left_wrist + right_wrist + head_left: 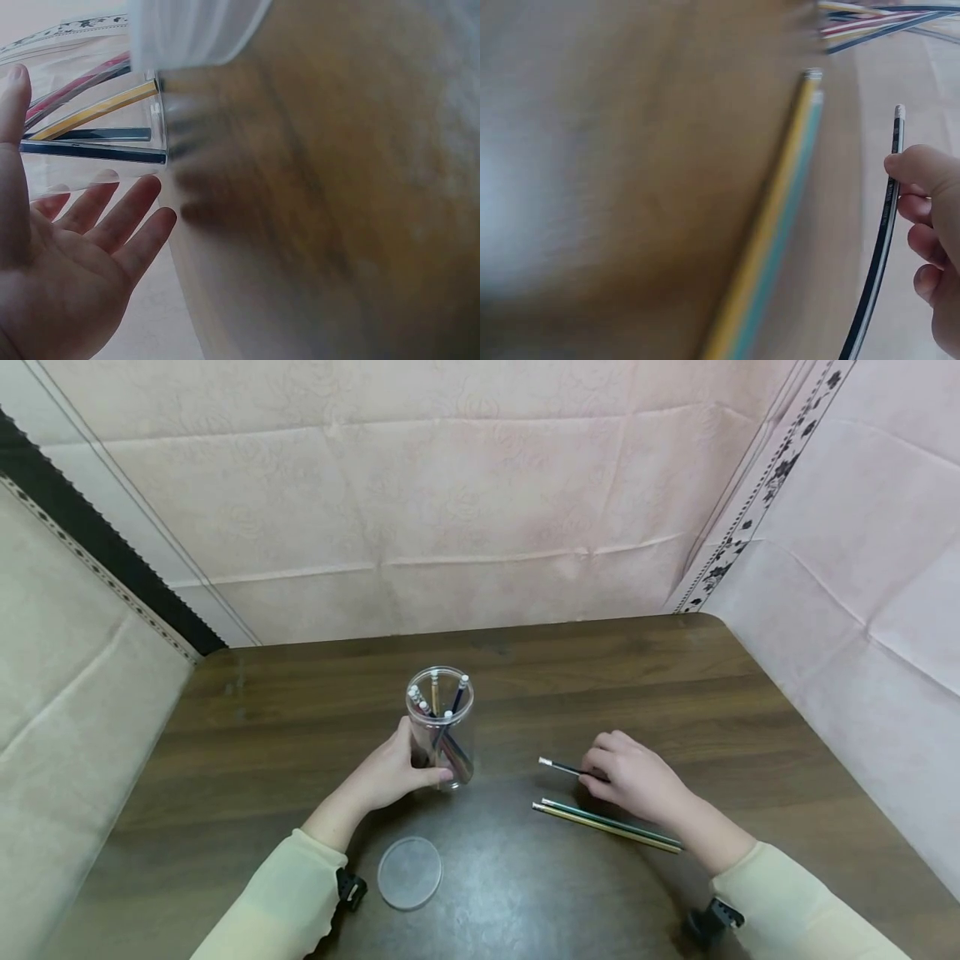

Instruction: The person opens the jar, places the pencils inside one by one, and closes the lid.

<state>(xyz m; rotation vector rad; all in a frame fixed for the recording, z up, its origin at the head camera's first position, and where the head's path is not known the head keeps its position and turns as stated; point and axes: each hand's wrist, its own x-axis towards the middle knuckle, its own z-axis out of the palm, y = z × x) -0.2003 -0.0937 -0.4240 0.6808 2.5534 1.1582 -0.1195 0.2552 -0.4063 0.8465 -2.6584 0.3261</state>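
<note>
A clear jar (467, 735) stands upright on the table with several pencils (97, 154) inside, eraser ends up. My left hand (384, 774) holds it from the left side, thumb across the front and fingers around the back. To the right, my right hand (637, 778) pinches a black pencil (881, 240) near its white eraser end, between thumb and fingers. Just in front of that hand, a green pencil (611, 822) and a yellow pencil (604, 828) lie side by side on the table.
A round translucent lid (409, 873) lies flat on the wooden table (300, 718), close to the left sleeve. Pale cloth (450, 493) hangs behind the table and at both sides. Dark wrist cameras (349, 888) sit at both cuffs.
</note>
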